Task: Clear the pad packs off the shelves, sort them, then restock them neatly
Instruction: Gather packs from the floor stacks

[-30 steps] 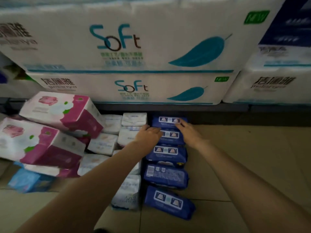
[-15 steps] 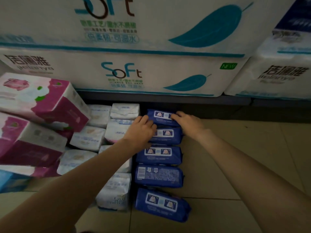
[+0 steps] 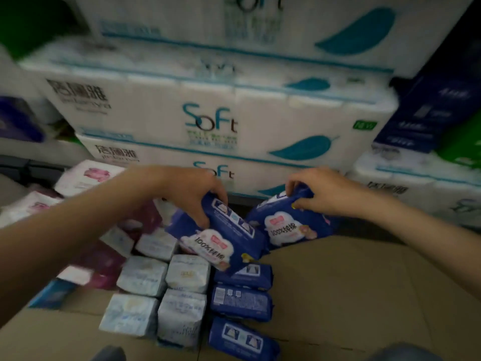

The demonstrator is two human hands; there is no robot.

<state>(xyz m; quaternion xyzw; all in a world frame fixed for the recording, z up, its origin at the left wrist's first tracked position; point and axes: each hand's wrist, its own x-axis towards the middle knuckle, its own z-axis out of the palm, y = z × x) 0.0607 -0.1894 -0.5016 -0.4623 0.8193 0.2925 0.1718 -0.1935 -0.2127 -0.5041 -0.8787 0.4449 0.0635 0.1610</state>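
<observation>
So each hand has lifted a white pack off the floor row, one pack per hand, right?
Not quite: the packs are dark blue, not white. The head view shows the left hand gripping one blue pack and the right hand another blue pack, both raised above the floor row.

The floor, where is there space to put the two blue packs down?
The bare floor right of the blue pack column, under the right hand, is free. Left of that column it is crowded: white packs side by side, then pink boxes. The left hand holds its pack above them.
</observation>
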